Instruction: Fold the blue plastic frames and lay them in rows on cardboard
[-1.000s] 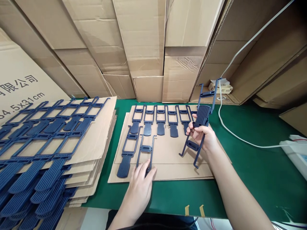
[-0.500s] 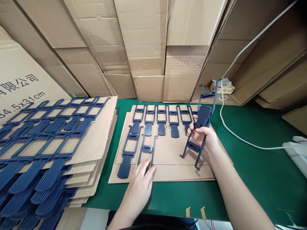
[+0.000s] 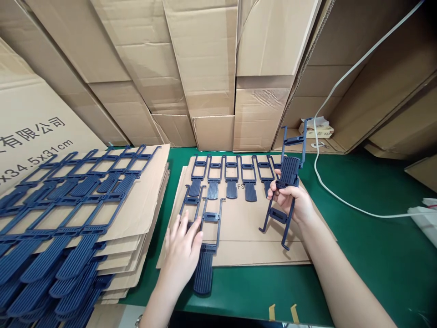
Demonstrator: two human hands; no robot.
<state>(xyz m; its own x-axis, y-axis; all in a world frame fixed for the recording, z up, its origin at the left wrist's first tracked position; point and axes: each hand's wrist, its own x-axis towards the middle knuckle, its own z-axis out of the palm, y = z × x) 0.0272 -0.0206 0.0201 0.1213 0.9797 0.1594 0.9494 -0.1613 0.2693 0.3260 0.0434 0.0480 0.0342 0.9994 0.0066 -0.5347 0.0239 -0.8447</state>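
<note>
My right hand (image 3: 294,200) is closed around blue plastic frames with ribbed paddles (image 3: 289,171), held upright above the right side of the cardboard sheet; there seem to be two crossed together, their hooked legs pointing up and down. My left hand (image 3: 182,246) lies flat with fingers spread over the left frame (image 3: 193,197) of the front row, hiding its lower part. Just right of that hand lies another such frame (image 3: 205,269), its ribbed paddle jutting past the sheet's front edge. Several matching frames (image 3: 231,175) lie side by side in a back row.
The cardboard sheet (image 3: 252,250) rests on a green table (image 3: 362,255). At left rises a stack of cardboard layers (image 3: 145,214) covered with more blue frames (image 3: 85,205). Cardboard walls (image 3: 208,68) stand behind. A white cable (image 3: 336,196) crosses the right side near a tissue box (image 3: 317,128).
My left hand has moved left from the second front-row frame onto the first one. That second frame now sits nearer the front edge. My right hand keeps its hold with little movement.
</note>
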